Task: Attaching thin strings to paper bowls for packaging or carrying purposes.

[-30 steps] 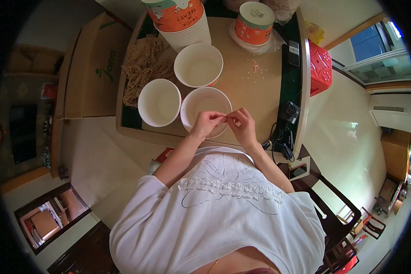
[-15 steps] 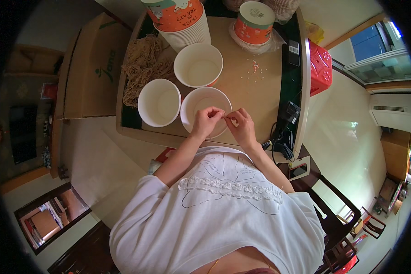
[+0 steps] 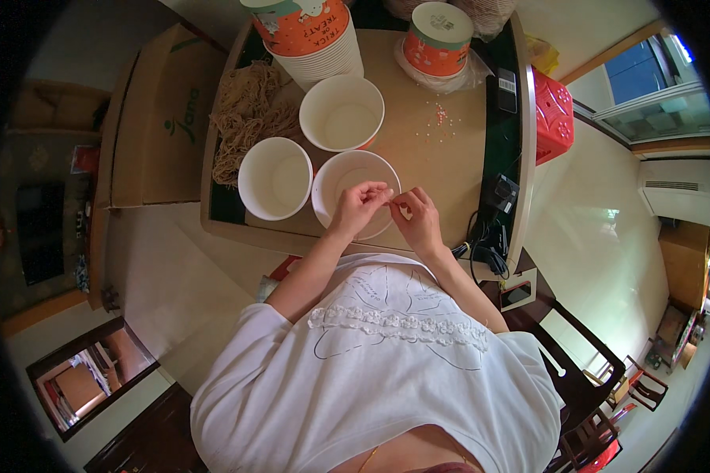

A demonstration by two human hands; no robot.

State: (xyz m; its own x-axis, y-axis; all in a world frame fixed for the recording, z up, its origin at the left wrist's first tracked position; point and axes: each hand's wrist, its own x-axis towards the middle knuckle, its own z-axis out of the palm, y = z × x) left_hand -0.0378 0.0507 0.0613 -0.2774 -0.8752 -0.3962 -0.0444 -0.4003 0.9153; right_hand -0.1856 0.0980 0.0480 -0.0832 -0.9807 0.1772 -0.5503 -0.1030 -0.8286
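A white paper bucket (image 3: 347, 173) stands upright at the near edge of the table, partly covered by my hands. Over its right rim, my left hand (image 3: 358, 210) has thumb and fingertips drawn together in a pinch. Close beside it, my right hand (image 3: 420, 224) pinches at the same rim, the fingertips of both hands almost meeting. Whatever they hold there is too small to make out. Two more open paper buckets touch or nearly touch this one: one on the left (image 3: 274, 180) and one behind (image 3: 341, 114).
A tall stack of orange-printed buckets (image 3: 319, 51) rises at the back left, beside tangled tan cord (image 3: 248, 118). An upturned bucket (image 3: 438, 49) rests on plastic wrap at the back right. Small pink and white bits (image 3: 442, 117) lie scattered. Black cables (image 3: 489, 248) run along the right edge.
The fingers of my left hand have straightened and lifted slightly at the rim. My right hand stays almost in place, and the buckets have not moved.
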